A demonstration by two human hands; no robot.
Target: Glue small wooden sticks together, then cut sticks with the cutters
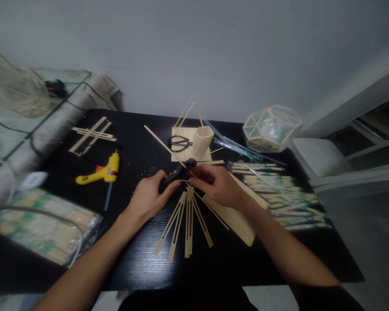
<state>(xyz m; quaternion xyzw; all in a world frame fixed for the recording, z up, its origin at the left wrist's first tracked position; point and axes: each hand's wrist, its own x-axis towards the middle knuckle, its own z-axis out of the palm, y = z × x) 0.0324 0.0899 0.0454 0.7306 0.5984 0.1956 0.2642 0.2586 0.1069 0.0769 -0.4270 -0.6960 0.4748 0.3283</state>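
L hand (pixel 149 196) held black cutter (pixel 178 172), R hand (pixel 217 183) at its tip; bamboo sticks (pixel 188 220) fanned at 6 o'clock, glue gun (pixel 100 172) at 9, scissors (pixel 179 141) at 12.

Far side: a plain pale grey wall (pixel 194 52), evenly and softly lit. Centre: a black table (pixel 142 268) with fine grain, set against the wall; a dull glare lies on its near middle. Far left: a glass-topped surface (pixel 35 112) with dark edging, meeting the table's left end. Right: a white frame (pixel 359 95) with horizontal rails, running obliquely from the wall. Below it, a white padded seat (pixel 320 157) just beside the table's far right corner. Near right: grey floor (pixel 369 242), blurred.
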